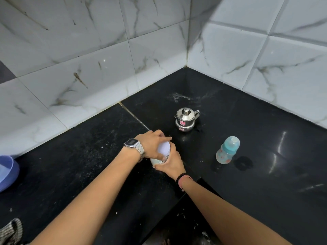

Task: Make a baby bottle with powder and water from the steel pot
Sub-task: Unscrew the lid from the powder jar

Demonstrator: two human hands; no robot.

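Your hands meet at centre frame over the black stone counter [247, 174]. Your left hand [150, 145], wearing a metal wristwatch [135, 147], curls over the white lid [163, 148] of a small round container [156, 161]. Your right hand [170, 164], with bead and pink bands at the wrist, grips that container's body from the near side. Its contents cannot be seen.

The small lidded steel pot [185, 120] stands upright just above your hands in frame, lid on, contents hidden. The clear baby bottle with teal collar and cap [228, 150] stands capped at right of centre, well apart from both; whether it holds anything cannot be told.

A blue plastic bowl [8, 172] sits at the left edge. The counter's near edge runs along the lower centre, and white powder is scattered there. Open counter lies right of the bottle.
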